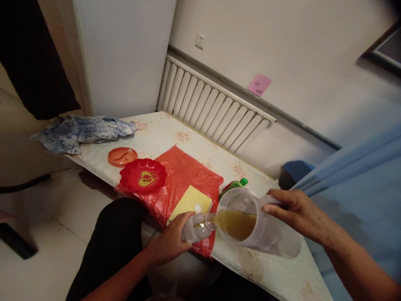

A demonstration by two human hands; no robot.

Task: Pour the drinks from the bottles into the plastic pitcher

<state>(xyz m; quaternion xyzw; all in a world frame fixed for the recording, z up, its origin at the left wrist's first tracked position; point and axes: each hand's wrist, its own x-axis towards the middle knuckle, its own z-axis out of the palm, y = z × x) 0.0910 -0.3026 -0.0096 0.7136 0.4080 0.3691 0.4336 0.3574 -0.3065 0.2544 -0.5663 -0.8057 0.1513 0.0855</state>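
Right hand [296,209] wraps the handle of a clear plastic jug [250,223]; jug tipped hard over, nearly on its side, long axis running right-to-left, mouth toward the person's left; base end low over the table [175,133] near its front edge; amber liquid pooled at the lower lip of the mouth. Left hand [171,242] clamped around a small clear bottle [197,229]; bottle lies close to level, long axis left-to-right, neck pointing right, its opening right at the jug's lip; some pale liquid visible inside. Jug and bottle meet mouth to mouth above the table's front edge.

Jug: smooth, cylindrical, frosted-looking wall, wide round rim. Bottle: thin plastic, rounded shoulder, narrow neck.

Under and behind the bottle, a crinkled glossy red bag [184,175] spread flat on the table; on it a pale yellow flat rectangular sponge [188,200] with a small white round cap [197,207] on top. Red scalloped dish [142,175] with a yellow heart at its centre sits on the bag's left end; orange round lid [122,156] just beyond it. Green-capped bottle [234,184] lying behind the jug, mostly hidden. Table covered in pale floral cloth, stained near the front. Blue-white crumpled rag [81,131] at the far left end. White ribbed radiator [213,106] along the wall; pink note [259,85] stuck above it.
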